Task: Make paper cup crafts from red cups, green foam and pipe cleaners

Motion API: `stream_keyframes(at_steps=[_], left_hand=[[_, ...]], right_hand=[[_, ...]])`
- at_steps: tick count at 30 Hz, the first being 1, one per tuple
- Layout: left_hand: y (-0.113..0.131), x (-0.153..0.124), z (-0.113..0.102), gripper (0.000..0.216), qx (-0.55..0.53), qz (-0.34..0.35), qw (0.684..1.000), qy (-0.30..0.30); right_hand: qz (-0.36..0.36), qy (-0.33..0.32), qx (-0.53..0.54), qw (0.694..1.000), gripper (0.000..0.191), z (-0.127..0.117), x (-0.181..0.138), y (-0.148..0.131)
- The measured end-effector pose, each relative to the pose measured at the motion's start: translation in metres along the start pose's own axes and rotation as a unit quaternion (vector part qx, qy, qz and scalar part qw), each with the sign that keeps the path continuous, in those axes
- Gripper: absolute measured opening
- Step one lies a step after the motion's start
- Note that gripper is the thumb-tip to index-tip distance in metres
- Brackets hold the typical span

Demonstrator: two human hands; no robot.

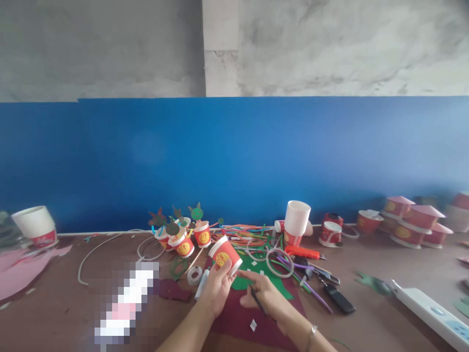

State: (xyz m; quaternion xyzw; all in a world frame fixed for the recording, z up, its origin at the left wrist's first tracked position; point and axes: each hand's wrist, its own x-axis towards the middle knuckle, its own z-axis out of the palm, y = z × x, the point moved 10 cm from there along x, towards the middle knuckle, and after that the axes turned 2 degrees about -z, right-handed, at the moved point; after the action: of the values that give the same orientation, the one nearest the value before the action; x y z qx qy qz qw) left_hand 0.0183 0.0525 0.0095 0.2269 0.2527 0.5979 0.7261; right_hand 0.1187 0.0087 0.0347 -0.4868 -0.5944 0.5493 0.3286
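My left hand [216,288] is closed round a small red paper cup [224,254] with a yellow emblem, held tilted a little above the table. My right hand [266,293] is just right of it, fingers pinched on a thin dark stick-like tool [258,300] whose kind I cannot make out. Under both hands lie a dark maroon sheet [242,320] and a green sheet [273,281] with small white scraps on them. A roll of clear tape [194,275] lies just left of my left hand.
Several decorated red cups with green cut-outs [183,234] stand behind. Coloured tubes [245,232], a stack of white cups [296,222], an orange cutter [306,253], a dark phone [340,298], a white power strip [428,308], pink paper [22,269] and more red cups [406,220] cover the brown table below a blue wall.
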Motion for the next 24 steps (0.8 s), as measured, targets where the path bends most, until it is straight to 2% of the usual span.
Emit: stream_keyframes(at_steps=[3,5,6,8,10,12,13,14,16,18,19,21,23,24], left_hand=[[0.002,-0.002,0.008,0.028,-0.019,0.0,0.999,-0.038],[0.002,-0.003,0.012,0.023,-0.026,0.001,0.998,-0.055],[0.001,-0.003,0.012,0.022,-0.025,0.0,0.998,-0.057],[-0.002,-0.003,0.011,0.023,-0.017,-0.003,0.999,-0.049],[-0.004,-0.003,0.007,0.029,-0.002,-0.002,1.0,-0.026],[-0.001,-0.003,0.004,0.035,0.023,0.016,1.0,-0.006],[0.001,-0.003,0.004,0.036,0.038,0.028,0.999,-0.002],[0.003,-0.003,0.004,0.036,0.053,0.037,0.998,-0.003],[0.005,-0.004,0.006,0.035,0.074,0.042,0.996,-0.011],[0.004,-0.004,0.007,0.037,0.071,0.033,0.997,-0.02],[0.003,-0.004,0.007,0.04,0.061,0.026,0.998,-0.021],[0.003,-0.002,0.004,0.047,0.037,0.014,0.999,-0.016],[0.009,0.0,-0.001,0.051,0.022,0.023,0.999,-0.007],[0.014,0.001,-0.003,0.053,0.024,0.04,0.999,-0.002]], right_hand=[[0.057,-0.065,0.218,0.972,0.053,0.009,-0.003,0.005],[0.068,-0.087,0.26,0.959,0.053,0.013,-0.004,0.006],[0.064,-0.079,0.244,0.965,0.053,0.012,-0.003,0.007],[0.032,-0.034,0.138,0.989,0.056,0.004,0.0,0.008],[-0.025,0.025,-0.049,0.998,0.062,-0.004,0.0,0.001],[-0.079,0.083,-0.243,0.963,0.068,-0.008,-0.003,-0.009],[-0.097,0.102,-0.303,0.943,0.069,-0.007,-0.004,-0.012],[-0.104,0.104,-0.323,0.935,0.069,-0.006,-0.005,-0.013],[-0.08,0.052,-0.237,0.967,0.065,0.001,-0.002,-0.004],[-0.027,-0.03,-0.036,0.999,0.057,0.012,0.0,0.008],[0.001,-0.071,0.072,0.995,0.054,0.017,0.0,0.011],[0.044,-0.142,0.245,0.958,0.049,0.024,-0.004,0.013],[0.065,-0.198,0.325,0.922,0.047,0.027,-0.009,0.01],[0.068,-0.21,0.331,0.918,0.047,0.025,-0.01,0.01]])
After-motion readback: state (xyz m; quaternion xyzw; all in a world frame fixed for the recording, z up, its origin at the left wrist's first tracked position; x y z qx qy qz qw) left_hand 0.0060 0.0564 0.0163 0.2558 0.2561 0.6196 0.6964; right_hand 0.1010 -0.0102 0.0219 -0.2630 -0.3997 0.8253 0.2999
